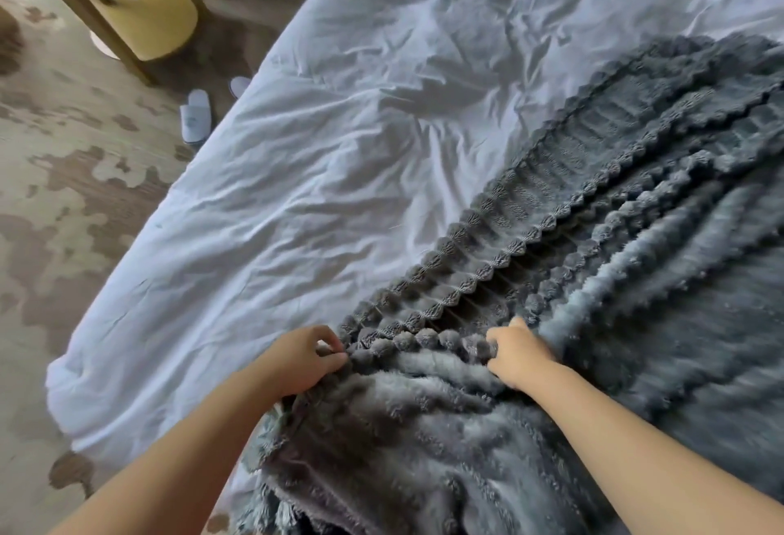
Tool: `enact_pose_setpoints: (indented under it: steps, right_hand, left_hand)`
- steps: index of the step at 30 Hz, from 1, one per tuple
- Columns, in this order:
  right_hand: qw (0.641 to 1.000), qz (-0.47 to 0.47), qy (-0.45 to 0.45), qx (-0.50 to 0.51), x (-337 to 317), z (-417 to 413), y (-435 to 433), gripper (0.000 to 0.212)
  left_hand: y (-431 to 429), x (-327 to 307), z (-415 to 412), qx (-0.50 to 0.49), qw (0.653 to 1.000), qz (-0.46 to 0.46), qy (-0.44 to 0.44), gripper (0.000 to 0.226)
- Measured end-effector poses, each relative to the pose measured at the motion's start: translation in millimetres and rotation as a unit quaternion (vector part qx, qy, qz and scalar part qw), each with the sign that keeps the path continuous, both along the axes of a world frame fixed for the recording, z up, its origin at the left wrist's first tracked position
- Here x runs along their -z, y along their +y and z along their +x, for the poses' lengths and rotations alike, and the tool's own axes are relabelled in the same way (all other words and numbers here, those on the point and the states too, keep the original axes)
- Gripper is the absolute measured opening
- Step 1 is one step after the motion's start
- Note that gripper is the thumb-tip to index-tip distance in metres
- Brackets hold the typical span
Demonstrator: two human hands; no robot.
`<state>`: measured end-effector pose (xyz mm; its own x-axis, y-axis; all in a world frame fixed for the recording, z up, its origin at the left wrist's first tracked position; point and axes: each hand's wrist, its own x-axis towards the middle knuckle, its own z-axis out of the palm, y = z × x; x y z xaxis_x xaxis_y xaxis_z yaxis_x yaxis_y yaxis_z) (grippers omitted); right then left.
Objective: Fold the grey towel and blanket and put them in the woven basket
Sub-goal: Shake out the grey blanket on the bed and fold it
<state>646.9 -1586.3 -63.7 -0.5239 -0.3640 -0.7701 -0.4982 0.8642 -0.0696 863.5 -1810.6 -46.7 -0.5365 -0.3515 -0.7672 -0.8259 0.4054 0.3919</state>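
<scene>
The thick grey plush blanket with raised ribbed rows and scalloped edges [636, 259] lies on the near right part of the bed with the rumpled white cover [339, 131]. Its long axis runs diagonally from the bed's near edge, where the person stands, away toward the bed's far right side. Both hands are at that near end, so the length of the cloth stretches straight away from them. The left hand [303, 358] sits at the blanket's outer edge, toward the bare middle of the bed, with thumb and fingers pinching the scalloped border. The right hand [519, 358] is further in over the pile, its fingers curled into the cloth and gripping a ridge. Neither hand is clearly nearer; they hold the same end side by side, a short way apart. The blanket looks soft and heavy, gathered into lengthwise folds with several layers showing, and its near end bunches and hangs over the bed's near edge. Judging by this grip, the coming move probably carries this end along the long axis. No woven basket or separate grey towel can be made out on or beside the bed.
</scene>
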Motion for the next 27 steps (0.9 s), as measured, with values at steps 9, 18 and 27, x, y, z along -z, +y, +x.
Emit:
enact_pose_setpoints:
  steps: [9, 18, 27]
  right_hand:
    - [0.882, -0.447, 0.125, 0.080, -73, -61, -117, 0.038]
    - [0.976, -0.188, 0.021, 0.107, 12, -64, -112, 0.060]
    - [0.865, -0.117, 0.270, 0.406, 8, -87, 101, 0.039]
  left_hand:
    - [-15, 3, -14, 0.049, 0.998, 0.026, 0.003, 0.037]
    - [-27, 12, -1, 0.010, 0.970, -0.035, -0.239, 0.049]
    - [-2, 52, -156, -0.079, 0.996, -0.010, 0.049, 0.085]
